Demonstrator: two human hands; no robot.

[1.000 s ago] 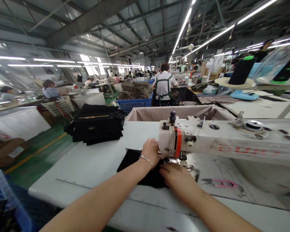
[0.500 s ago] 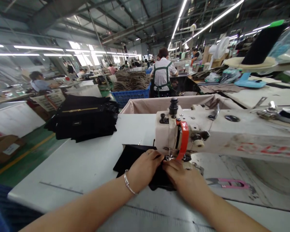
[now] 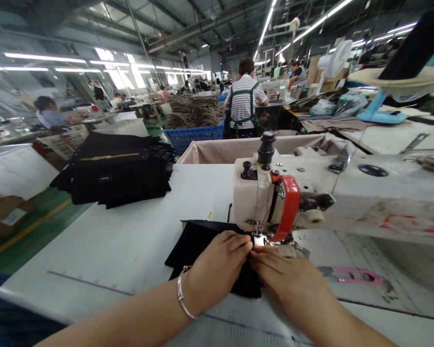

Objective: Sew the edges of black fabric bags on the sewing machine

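Note:
Black fabric (image 3: 193, 238) lies on the white table, its right edge by the needle area of a sewing machine (image 3: 251, 193). My left hand (image 3: 222, 262), with a silver bangle at the wrist, is closed on the fabric, its fingertips pinching the edge just left of the presser foot. Close against it, my right hand (image 3: 287, 277) has its fingers together on the same edge. Part of the fabric is hidden under both hands. An orange-red guard (image 3: 288, 207) on the machine head stands just above my right fingers.
Pink-handled thread snips (image 3: 358, 275) lie right of my right hand. A stack of black fabric pieces (image 3: 112, 173) sits at the table's left. Behind the table are a cloth-lined bin (image 3: 217, 150), a blue crate (image 3: 195, 137) and a person in a striped shirt (image 3: 244, 99).
The view has shifted a little, so the machine appears larger and further right. Both hands stay on the fabric beside the needle area; the fabric's lower part has swung slightly.

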